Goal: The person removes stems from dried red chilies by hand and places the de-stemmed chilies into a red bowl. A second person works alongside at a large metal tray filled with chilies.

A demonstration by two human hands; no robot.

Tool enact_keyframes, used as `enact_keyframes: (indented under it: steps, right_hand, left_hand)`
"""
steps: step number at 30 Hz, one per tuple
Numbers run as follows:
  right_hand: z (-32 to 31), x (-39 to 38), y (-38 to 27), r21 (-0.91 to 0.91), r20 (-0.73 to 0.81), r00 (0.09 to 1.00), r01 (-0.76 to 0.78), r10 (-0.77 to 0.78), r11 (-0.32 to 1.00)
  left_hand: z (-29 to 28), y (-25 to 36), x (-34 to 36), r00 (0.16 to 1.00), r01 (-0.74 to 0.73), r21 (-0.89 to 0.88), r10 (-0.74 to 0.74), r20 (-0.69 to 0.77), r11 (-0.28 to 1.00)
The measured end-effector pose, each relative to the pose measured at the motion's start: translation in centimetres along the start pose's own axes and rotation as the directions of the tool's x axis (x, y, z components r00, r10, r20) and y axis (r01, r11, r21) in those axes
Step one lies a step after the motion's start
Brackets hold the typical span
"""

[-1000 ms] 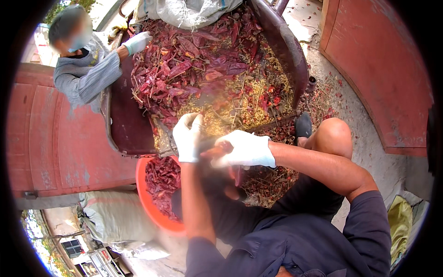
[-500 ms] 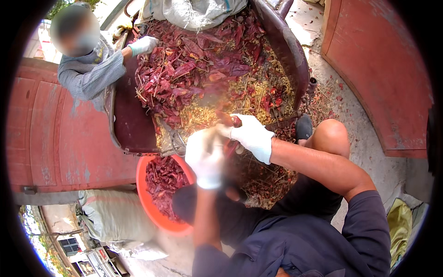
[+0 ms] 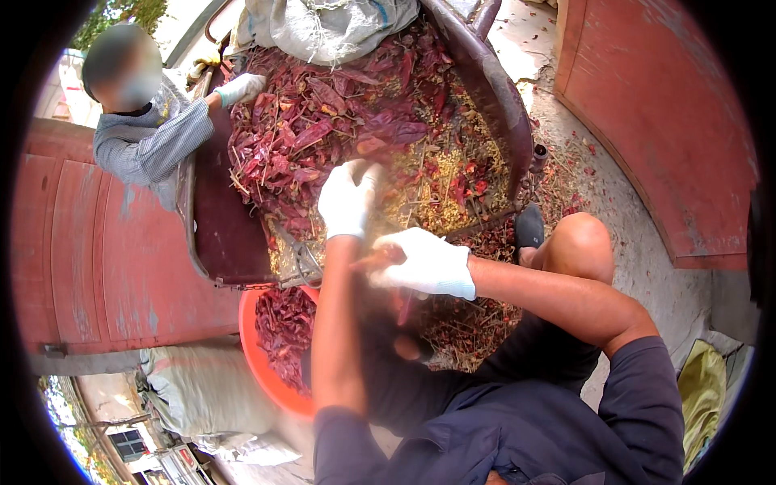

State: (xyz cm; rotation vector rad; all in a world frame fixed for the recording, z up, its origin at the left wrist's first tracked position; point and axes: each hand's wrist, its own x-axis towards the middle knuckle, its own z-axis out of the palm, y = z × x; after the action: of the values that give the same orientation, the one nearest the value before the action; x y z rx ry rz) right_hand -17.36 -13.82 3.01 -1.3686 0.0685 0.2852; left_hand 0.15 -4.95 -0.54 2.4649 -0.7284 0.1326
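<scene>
1. Left hand (image 3: 347, 200), white glove, is reaching up into the pile of dried red chillies (image 3: 323, 129) on the dark metal tray (image 3: 222, 234). Fingers are curled over the heap, blurred, so I cannot tell if it grips anything.
2. Right hand (image 3: 424, 263), white glove, sits just below the tray's near edge, clenched on a single chilli (image 3: 380, 259) that pokes out on its left side.
3. The chilli pile fills the tray, with yellowish seeds and stems (image 3: 440, 190) near the front right.
4. An orange basin (image 3: 263, 364) holding more red chillies sits under the tray's near edge, beside the left forearm.
5. Another person's gloved hand (image 3: 241, 87) rests on the far left of the pile.
6. A grey sack (image 3: 323, 28) lies at the tray's far end.
7. Chilli scraps are scattered on the floor (image 3: 566, 174) by the knee.
</scene>
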Motion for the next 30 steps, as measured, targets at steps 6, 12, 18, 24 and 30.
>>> enact_keyframes:
  steps: [6,12,18,24,30]
  right_hand:
    - [-0.9,0.0,0.2,-0.030,0.028,1.000,0.005,-0.004,1.000]
    - [-0.9,-0.4,0.3,-0.100,-0.105,0.994,0.020,-0.031,0.995]
    - [-2.2,0.5,-0.8,0.192,-0.360,0.933,0.082,-0.007,0.978]
    - [-2.2,0.5,-0.4,0.194,-0.302,0.953,0.028,0.032,0.981]
    - [-1.3,1.0,-0.9,0.193,-0.328,0.945,0.051,0.015,0.980]
  left_hand:
    - [1.1,-1.1,0.4,0.994,-0.001,0.047,-0.004,0.110,0.999]
    - [-2.2,-2.7,-2.5,0.985,0.168,-0.473,-0.159,0.060,0.865]
    - [-5.3,-2.0,-5.5,0.963,0.254,-0.746,-0.235,0.135,0.616]
    - [-6.1,2.3,-8.5,0.956,0.287,-0.806,-0.211,0.205,0.518]
    - [-5.7,3.3,-10.0,0.995,0.102,-0.683,-0.083,0.060,0.723]
